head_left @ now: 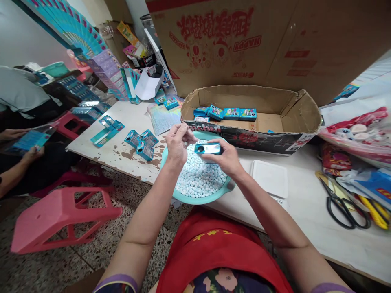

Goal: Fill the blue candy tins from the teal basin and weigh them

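A small blue case (208, 148) is held sideways in the right hand (224, 158), its long side pointing left, over the bowl (195, 199) of candies (198, 177). The left hand (178, 142), just beside its hole, is pinched on a candy.

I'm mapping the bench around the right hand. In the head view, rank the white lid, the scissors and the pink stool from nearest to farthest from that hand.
1. White lid: flat on the table, just right of the right hand.
2. Scissors: farther right, near the table's right end.
3. Pink stool: on the floor far to the left, beyond the left hand.
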{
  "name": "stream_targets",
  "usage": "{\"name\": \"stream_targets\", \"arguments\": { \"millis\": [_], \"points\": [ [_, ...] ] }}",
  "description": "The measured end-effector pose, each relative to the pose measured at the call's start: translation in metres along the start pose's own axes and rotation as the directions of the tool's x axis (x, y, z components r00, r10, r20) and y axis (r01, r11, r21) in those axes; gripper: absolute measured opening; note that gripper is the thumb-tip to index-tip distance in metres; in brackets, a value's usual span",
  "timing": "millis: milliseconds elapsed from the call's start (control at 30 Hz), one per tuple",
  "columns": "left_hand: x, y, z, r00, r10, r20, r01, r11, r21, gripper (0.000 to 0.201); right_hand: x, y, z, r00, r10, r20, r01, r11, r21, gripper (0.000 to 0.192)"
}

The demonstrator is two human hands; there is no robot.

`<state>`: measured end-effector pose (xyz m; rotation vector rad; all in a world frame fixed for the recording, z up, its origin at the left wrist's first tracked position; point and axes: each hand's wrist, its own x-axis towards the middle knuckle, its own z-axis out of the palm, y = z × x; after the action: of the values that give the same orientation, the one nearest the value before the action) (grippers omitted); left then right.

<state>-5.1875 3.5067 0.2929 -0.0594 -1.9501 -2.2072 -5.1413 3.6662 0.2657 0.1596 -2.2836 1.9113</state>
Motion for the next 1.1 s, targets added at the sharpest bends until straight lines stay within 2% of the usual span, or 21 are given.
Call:
{"name": "stream_targets", "arguments": {
  "millis": [33, 100, 167, 233, 300, 400, 500, 633, 733, 767, 833, 867, 933, 1000, 1100],
  "points": [
    [0.005, -0.009, -0.006, 1.0, -0.01, 0.028, 0.005, 0.981, 0.195, 0.025, -0.001, 0.0, -0.007, 0.999, 0.013, -0.037, -0.012, 1.0, 0.024, 0.047],
    [0.01, -0.033, -0.014, 0.984, -0.113, 0.137, 0.017, 0.827, 0.562, 0.026, -0.002, 0.0, -0.018, 0.995, 0.028, -0.098, -0.024, 0.999, 0.047, 0.049],
    [0.008, -0.059, -0.015, 0.947, -0.237, 0.217, 0.002, 0.679, 0.735, 0.021, -0.002, 0.0, -0.025, 0.991, 0.033, -0.131, -0.026, 0.998, 0.051, 0.05],
    [-0.002, -0.078, -0.009, 0.928, -0.288, 0.235, 0.008, 0.647, 0.762, 0.024, -0.003, -0.001, -0.028, 0.988, 0.033, -0.151, -0.025, 0.998, 0.057, 0.05],
    [-0.015, -0.088, 0.0, 0.918, -0.315, 0.243, 0.011, 0.631, 0.776, 0.03, -0.003, -0.002, -0.029, 0.983, 0.024, -0.18, -0.015, 0.999, 0.051, 0.05],
    [-0.03, -0.089, 0.001, 0.898, -0.357, 0.256, 0.035, 0.64, 0.768, 0.028, -0.005, -0.002, -0.03, 0.975, 0.01, -0.22, -0.006, 1.0, 0.019, 0.05],
    [-0.034, -0.082, -0.01, 0.897, -0.376, 0.232, 0.092, 0.672, 0.735, 0.023, -0.008, 0.002, -0.03, 0.976, -0.002, -0.218, -0.006, 0.999, -0.035, 0.051],
    [-0.029, -0.064, -0.02, 0.907, -0.387, 0.165, 0.218, 0.768, 0.602, 0.03, -0.012, 0.006, -0.025, 0.992, -0.006, -0.128, -0.012, 0.99, -0.138, 0.053],
    [-0.024, -0.037, -0.013, 0.922, -0.364, 0.135, 0.27, 0.851, 0.45, 0.036, -0.013, 0.007, -0.017, 0.995, -0.031, -0.093, 0.014, 0.983, -0.184, 0.053],
    [-0.022, -0.027, -0.008, 0.929, -0.346, 0.129, 0.282, 0.891, 0.356, 0.037, -0.012, 0.006, -0.014, 0.996, -0.044, -0.082, 0.027, 0.979, -0.2, 0.053],
    [-0.02, -0.008, 0.001, 0.942, -0.315, 0.113, 0.311, 0.949, 0.053, 0.035, -0.011, 0.004, -0.007, 0.997, -0.066, -0.044, 0.054, 0.972, -0.229, 0.051],
    [-0.019, -0.001, 0.006, 0.946, -0.308, 0.098, 0.319, 0.939, -0.128, 0.032, -0.011, 0.002, -0.004, 0.997, -0.075, -0.018, 0.068, 0.968, -0.242, 0.05],
    [-0.017, 0.007, 0.013, 0.949, -0.311, 0.056, 0.306, 0.859, -0.411, 0.029, -0.01, 0.0, 0.003, 0.995, -0.092, 0.032, 0.097, 0.958, -0.269, 0.046],
    [-0.015, 0.008, 0.017, 0.947, -0.321, -0.001, 0.276, 0.819, -0.503, 0.029, -0.009, -0.001, 0.008, 0.994, -0.093, 0.055, 0.106, 0.951, -0.292, 0.045],
    [-0.013, 0.004, 0.019, 0.951, -0.302, -0.071, 0.227, 0.832, -0.506, 0.035, -0.008, -0.001, 0.01, 0.995, -0.083, 0.047, 0.094, 0.947, -0.309, 0.045]
  ]
}}
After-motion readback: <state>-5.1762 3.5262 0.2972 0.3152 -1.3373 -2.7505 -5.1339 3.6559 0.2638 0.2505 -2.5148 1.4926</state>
